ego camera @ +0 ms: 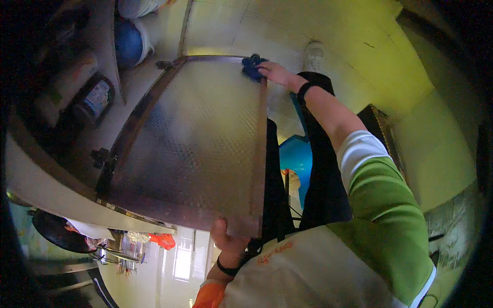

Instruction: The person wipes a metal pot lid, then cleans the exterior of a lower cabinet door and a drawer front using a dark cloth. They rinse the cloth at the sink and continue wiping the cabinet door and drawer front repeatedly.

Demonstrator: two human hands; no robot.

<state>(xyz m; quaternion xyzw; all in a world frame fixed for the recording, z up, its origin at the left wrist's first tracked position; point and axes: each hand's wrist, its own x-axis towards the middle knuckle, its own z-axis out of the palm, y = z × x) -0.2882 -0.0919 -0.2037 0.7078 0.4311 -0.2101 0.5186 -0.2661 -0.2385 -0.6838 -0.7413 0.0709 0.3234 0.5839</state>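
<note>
A cabinet door (200, 127) with a patterned translucent panel and a dark frame stands swung out before me. My right hand (274, 72) pinches a dark blue cloth (253, 68) against the door's far corner, by the floor end. Near my torso, my left hand (230, 242) holds the door's upper edge at the corner, with the thumb over its face; the other fingers are mostly hidden. Two hinges (103, 158) join the door to the cabinet on the left. Black bands circle both wrists.
Inside the cabinet are a blue and white tub (131, 42) and a dark labelled container (94, 98). A wok (57, 231) and a utensil rack (129, 250) are on the counter side. Between my legs shows a blue plastic object (296, 158); a dark box (379, 123) stands right.
</note>
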